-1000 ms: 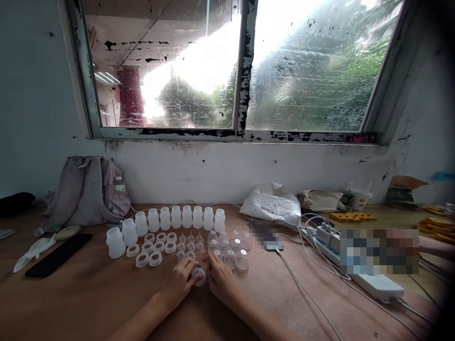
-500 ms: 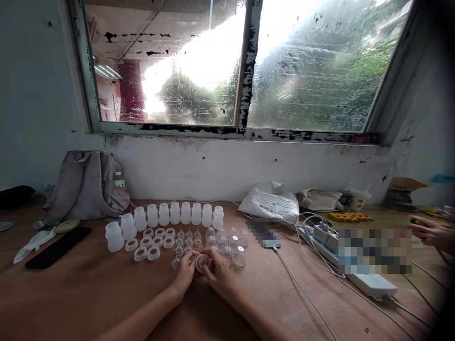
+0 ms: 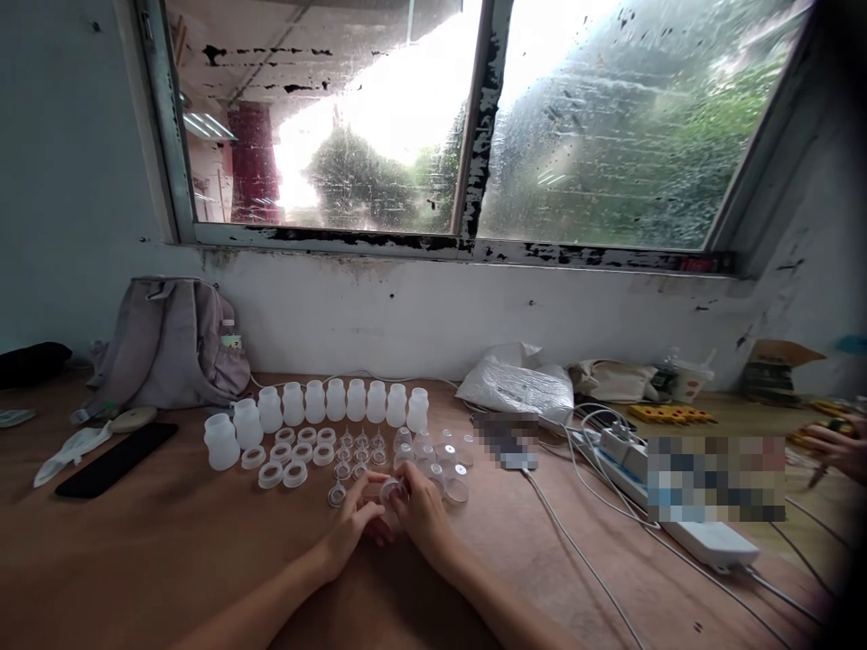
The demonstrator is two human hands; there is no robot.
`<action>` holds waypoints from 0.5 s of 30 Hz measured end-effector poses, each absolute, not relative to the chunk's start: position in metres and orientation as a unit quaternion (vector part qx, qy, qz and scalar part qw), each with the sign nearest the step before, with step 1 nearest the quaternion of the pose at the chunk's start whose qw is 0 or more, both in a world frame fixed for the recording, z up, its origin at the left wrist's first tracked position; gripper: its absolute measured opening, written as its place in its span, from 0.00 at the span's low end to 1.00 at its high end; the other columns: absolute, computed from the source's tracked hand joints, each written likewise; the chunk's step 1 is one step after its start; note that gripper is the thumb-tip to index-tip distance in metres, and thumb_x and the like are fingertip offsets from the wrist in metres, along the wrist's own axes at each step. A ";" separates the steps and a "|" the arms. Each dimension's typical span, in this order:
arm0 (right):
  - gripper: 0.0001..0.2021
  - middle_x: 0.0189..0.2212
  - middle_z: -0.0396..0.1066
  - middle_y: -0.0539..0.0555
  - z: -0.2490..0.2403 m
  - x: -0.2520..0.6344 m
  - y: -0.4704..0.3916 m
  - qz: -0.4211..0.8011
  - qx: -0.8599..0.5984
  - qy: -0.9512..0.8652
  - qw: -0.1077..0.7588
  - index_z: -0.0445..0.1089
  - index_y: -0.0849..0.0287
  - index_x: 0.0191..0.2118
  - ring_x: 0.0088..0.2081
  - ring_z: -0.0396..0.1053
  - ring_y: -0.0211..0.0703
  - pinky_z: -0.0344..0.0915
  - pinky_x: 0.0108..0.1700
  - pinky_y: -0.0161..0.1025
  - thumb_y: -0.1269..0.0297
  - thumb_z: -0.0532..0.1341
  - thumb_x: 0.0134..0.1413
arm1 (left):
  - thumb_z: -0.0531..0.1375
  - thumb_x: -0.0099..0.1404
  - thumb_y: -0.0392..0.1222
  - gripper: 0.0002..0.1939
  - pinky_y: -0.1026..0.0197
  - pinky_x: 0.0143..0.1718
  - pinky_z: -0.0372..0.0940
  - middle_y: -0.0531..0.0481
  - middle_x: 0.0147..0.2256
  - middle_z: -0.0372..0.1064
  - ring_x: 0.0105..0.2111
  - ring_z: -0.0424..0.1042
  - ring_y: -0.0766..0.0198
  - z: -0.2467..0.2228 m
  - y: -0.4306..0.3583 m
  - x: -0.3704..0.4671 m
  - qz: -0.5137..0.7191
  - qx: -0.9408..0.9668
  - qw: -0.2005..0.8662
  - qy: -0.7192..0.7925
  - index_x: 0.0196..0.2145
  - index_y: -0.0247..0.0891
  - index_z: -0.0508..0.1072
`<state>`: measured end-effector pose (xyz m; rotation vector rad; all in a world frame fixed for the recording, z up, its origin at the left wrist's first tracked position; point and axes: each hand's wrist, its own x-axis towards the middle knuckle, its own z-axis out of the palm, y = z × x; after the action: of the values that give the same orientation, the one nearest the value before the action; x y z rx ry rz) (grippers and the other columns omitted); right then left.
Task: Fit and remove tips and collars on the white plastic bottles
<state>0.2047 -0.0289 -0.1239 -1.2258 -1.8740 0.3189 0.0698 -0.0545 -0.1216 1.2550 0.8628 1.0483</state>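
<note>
Both hands meet at the near side of several small bottle parts. My right hand (image 3: 421, 510) pinches a translucent bottle collar ring (image 3: 391, 490), its fingertips over the right edge. My left hand (image 3: 353, 524) is curled loosely at the ring's left side, fingers touching it; whether anything sits inside the ring is hard to see. Just beyond are clear silicone nipples (image 3: 361, 444), loose collar rings (image 3: 294, 474) to the left and clear dome caps (image 3: 456, 488) to the right. Frosted baby bottles (image 3: 314, 401) stand upright in a curved row behind.
A black flat case (image 3: 116, 460) and a grey backpack (image 3: 177, 348) are at the left. On the right lie a silver plastic package (image 3: 518, 388), a phone (image 3: 508, 442), a white power strip (image 3: 708, 542) with trailing cables and yellow parts (image 3: 670, 414). Another person's hand (image 3: 830, 447) shows at the far right.
The ring has turned and tilted in my fingers, with the right hand now over its edge. My left thumb has come away from it. The view has shifted slightly.
</note>
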 end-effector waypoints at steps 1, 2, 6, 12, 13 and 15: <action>0.07 0.23 0.63 0.48 -0.123 0.204 -0.029 0.131 -0.487 -0.752 0.425 0.58 0.58 0.29 0.24 0.60 0.35 0.55 0.27 0.31 0.74 0.51 0.40 | 0.51 0.52 0.36 0.17 0.67 0.20 0.60 0.56 0.21 0.65 0.19 0.69 0.67 -0.122 -0.055 0.070 0.452 0.541 0.606 0.369 0.41 0.39 0.59; 0.08 0.23 0.63 0.48 -0.123 0.204 -0.028 0.134 -0.486 -0.753 0.423 0.58 0.58 0.30 0.24 0.60 0.35 0.55 0.27 0.31 0.75 0.50 0.39 | 0.50 0.51 0.35 0.17 0.67 0.20 0.60 0.56 0.22 0.65 0.19 0.69 0.67 -0.122 -0.055 0.070 0.451 0.541 0.609 0.365 0.41 0.39 0.59; 0.13 0.22 0.61 0.47 -0.121 0.204 -0.028 0.141 -0.500 -0.745 0.418 0.57 0.58 0.31 0.23 0.59 0.35 0.53 0.24 0.30 0.76 0.49 0.35 | 0.49 0.49 0.34 0.18 0.67 0.20 0.60 0.53 0.29 0.67 0.18 0.69 0.69 -0.123 -0.056 0.069 0.435 0.552 0.619 0.350 0.40 0.40 0.58; 0.14 0.23 0.62 0.48 -0.124 0.207 -0.024 0.140 -0.490 -0.752 0.418 0.58 0.58 0.33 0.25 0.60 0.36 0.54 0.26 0.30 0.77 0.49 0.35 | 0.52 0.53 0.40 0.15 0.67 0.20 0.60 0.52 0.28 0.67 0.19 0.69 0.67 -0.121 -0.055 0.070 0.446 0.521 0.626 0.372 0.40 0.41 0.59; 0.13 0.24 0.62 0.48 -0.125 0.208 -0.023 0.139 -0.480 -0.756 0.423 0.58 0.58 0.33 0.25 0.61 0.36 0.55 0.27 0.30 0.77 0.49 0.36 | 0.52 0.54 0.43 0.15 0.68 0.19 0.60 0.53 0.28 0.67 0.18 0.69 0.68 -0.121 -0.055 0.071 0.456 0.508 0.625 0.379 0.40 0.41 0.59; 0.13 0.25 0.63 0.49 -0.127 0.209 -0.021 0.135 -0.462 -0.761 0.434 0.59 0.58 0.34 0.27 0.62 0.36 0.57 0.29 0.31 0.76 0.49 0.39 | 0.53 0.55 0.48 0.16 0.69 0.18 0.59 0.53 0.28 0.66 0.18 0.68 0.69 -0.119 -0.054 0.071 0.478 0.480 0.622 0.391 0.41 0.42 0.59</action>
<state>0.2092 -0.0214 -0.1273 -1.1511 -1.8965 0.3368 0.0708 -0.0535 -0.1192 1.1036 0.8988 1.0985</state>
